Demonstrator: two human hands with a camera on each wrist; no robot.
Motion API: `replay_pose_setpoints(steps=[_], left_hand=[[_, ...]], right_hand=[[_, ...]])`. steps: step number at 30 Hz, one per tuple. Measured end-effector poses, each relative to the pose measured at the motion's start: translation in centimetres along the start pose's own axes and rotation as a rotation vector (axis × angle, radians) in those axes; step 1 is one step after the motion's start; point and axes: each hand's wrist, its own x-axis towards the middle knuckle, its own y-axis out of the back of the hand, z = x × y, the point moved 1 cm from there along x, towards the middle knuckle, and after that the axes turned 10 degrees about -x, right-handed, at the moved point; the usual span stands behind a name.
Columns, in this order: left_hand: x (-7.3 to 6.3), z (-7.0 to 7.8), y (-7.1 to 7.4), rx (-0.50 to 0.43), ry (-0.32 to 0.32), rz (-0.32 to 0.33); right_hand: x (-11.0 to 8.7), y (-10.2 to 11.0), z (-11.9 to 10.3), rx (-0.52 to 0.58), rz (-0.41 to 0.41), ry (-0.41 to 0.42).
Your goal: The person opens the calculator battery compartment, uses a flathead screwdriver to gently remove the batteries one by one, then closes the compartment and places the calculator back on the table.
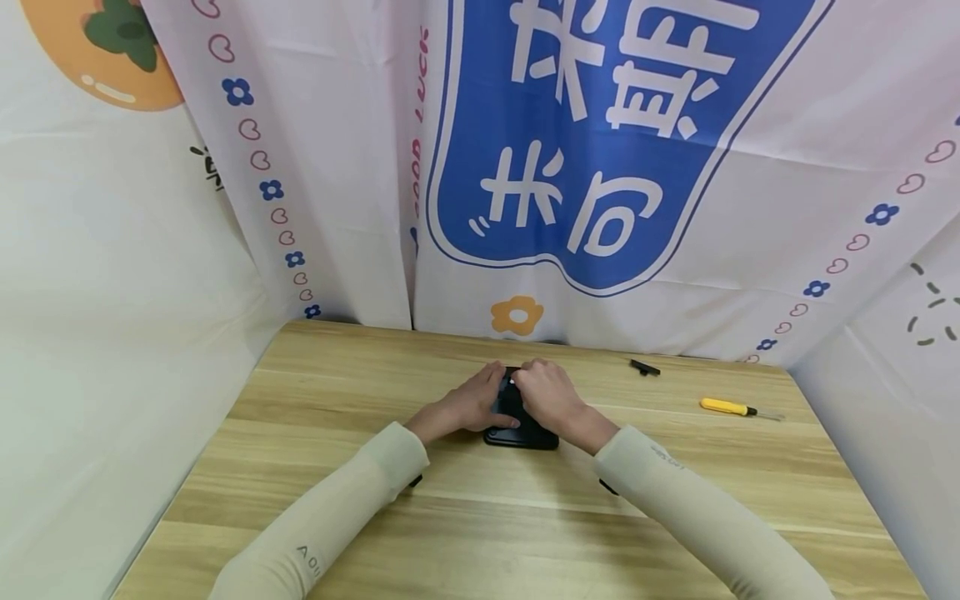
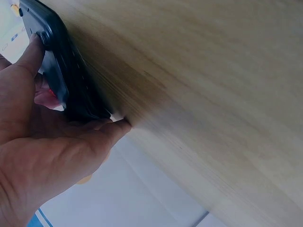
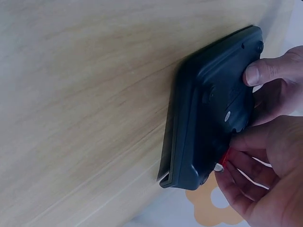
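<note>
A black calculator (image 1: pixel 528 432), wedge-shaped with rounded corners, lies back side up near the far middle of the table. My left hand (image 1: pixel 476 402) grips its left side: the thumb lies on the back, and the fingers are at the far edge in the left wrist view. My right hand (image 1: pixel 551 398) is over the far right part of the calculator. Between its thumb and fingers it pinches a small red battery (image 3: pixel 222 161) with a silvery end, at the calculator's far end. Fingers hide most of the battery and the slot there.
On the wooden table (image 1: pixel 337 392), a small black cover piece (image 1: pixel 645 367) lies to the back right. Further right is a yellow-handled screwdriver (image 1: pixel 726 407), its shaft pointing right. A printed cloth (image 1: pixel 360 208) hangs right behind the table's far edge.
</note>
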Motion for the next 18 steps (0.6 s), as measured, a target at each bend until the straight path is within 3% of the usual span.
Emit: replay_pose_setpoints(steps=[10,18], left_hand=[[-0.02,-0.02,-0.01,0.002,0.000,-0.008],[0.00,-0.07,-0.02,0.003,-0.006,-0.009]], right_hand=[[0.27,0.21,-0.27,-0.066,-0.023,0.001],[0.26,0.18,-0.24,-0.049,-0.053,-0.010]])
